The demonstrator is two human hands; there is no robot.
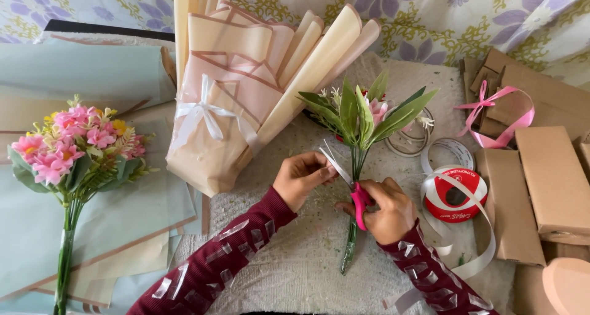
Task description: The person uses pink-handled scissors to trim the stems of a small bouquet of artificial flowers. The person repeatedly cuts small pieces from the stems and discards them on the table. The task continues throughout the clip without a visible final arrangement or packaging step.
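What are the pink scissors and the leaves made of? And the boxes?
The scissors in the right hand look like shiny grey metal blades with smooth pink plastic handles. The leaves of the small bunch look stiff and evenly coloured, so perhaps fabric or plastic, though real ones cannot be ruled out. The boxes look like plain brown cardboard, matte, with folded edges.

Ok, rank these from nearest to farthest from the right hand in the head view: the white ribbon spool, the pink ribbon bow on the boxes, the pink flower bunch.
1. White ribbon spool: just right of the right hand, which grips pink-handled scissors.
2. Pink ribbon bow: farther up and right, on the cardboard boxes.
3. Pink flower bunch: far left, across the table.
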